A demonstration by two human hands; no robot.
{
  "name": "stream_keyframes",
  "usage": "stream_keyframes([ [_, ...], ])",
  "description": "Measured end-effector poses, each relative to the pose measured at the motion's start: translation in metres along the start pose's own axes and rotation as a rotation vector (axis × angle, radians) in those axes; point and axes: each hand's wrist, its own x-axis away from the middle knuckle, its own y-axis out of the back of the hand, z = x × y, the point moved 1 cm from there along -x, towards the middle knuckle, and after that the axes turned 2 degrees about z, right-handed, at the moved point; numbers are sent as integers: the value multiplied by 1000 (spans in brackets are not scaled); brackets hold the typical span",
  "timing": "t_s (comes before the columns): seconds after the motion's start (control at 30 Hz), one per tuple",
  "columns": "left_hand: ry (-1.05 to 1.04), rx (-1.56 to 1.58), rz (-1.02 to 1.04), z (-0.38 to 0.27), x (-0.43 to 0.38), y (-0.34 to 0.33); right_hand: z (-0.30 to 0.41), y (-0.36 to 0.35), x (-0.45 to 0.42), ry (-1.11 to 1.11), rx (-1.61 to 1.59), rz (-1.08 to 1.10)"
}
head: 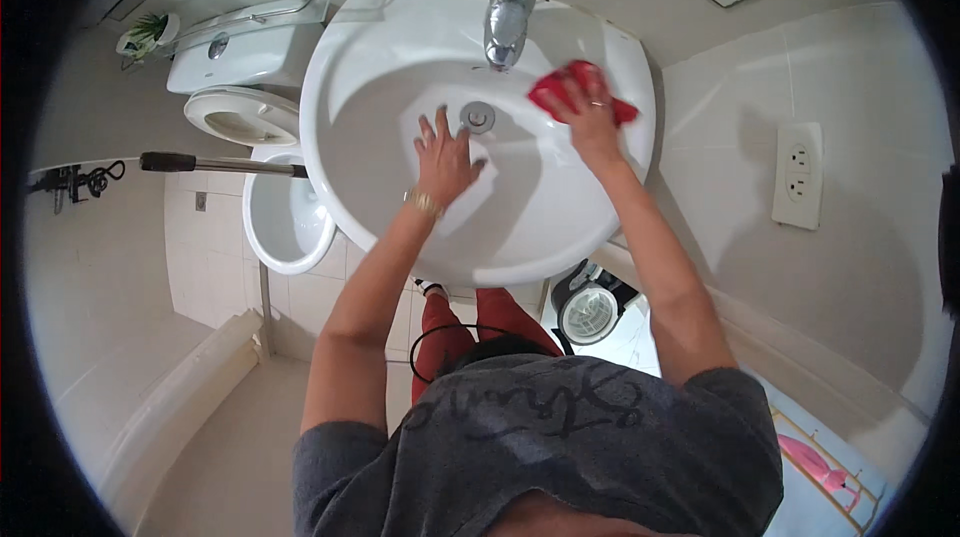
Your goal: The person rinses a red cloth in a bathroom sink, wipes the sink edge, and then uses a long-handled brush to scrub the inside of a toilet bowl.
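A white ceramic washbasin fills the middle of the view, with a chrome faucet at its back edge. My right hand presses a crumpled red cloth against the basin's rim, to the right of the faucet. The fingers lie spread over the cloth, and a ring shows on one of them. Over the bowl is my left hand, bare and with its fingers apart, just left of the drain. Whether it touches the bowl I cannot tell. A gold-coloured watch or bracelet circles the left wrist.
On the left stand a white toilet with its lid raised and a metal handle with a black grip. A glass shelf and a potted plant sit above. An electrical outlet is on the right wall.
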Motion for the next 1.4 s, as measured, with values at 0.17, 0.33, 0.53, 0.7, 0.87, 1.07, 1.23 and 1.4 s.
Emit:
stream_keyframes([
  [0.17,29,232,12,-10,86,63,75,-53,-107,819,334,58],
  [0.33,154,397,-34,-3,125,74,114,-52,-158,897,219,-245],
  [0.53,159,203,-219,22,163,78,23,2,-47,426,67,137],
  [0.7,58,339,-264,29,179,70,42,28,62,-52,-23,475],
  [0.87,72,380,-227,35,206,69,133,57,82,-277,-357,750],
  [1.07,451,1314,-107,60,239,84,285,106,29,-90,-896,382],
  [1.23,607,2022,-361,93,248,115,364,159,-4,420,-689,264],
  [1.4,574,2551,-277,134,262,134,389,197,-24,606,-873,240],
])
